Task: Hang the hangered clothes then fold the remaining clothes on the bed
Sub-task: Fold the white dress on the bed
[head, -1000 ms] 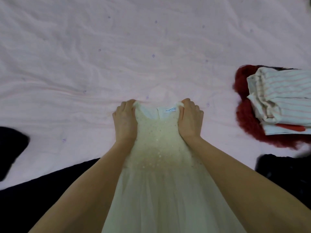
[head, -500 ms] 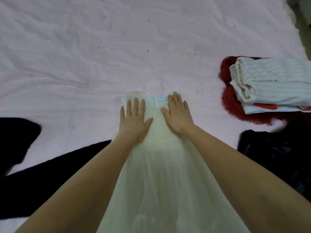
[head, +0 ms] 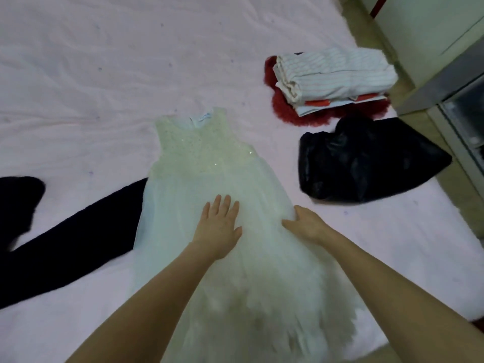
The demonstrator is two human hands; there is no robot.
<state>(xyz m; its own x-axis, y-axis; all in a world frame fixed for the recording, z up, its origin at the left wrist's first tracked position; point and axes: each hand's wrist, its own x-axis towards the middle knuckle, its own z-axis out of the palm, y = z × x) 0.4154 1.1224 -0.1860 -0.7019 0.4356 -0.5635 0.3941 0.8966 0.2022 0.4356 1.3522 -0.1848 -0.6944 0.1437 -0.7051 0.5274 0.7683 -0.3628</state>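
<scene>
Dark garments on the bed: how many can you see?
2. A black garment lies left of the white dress, partly under its edge; a shiny black one lies right, below the folded pile. More may be hidden.
</scene>
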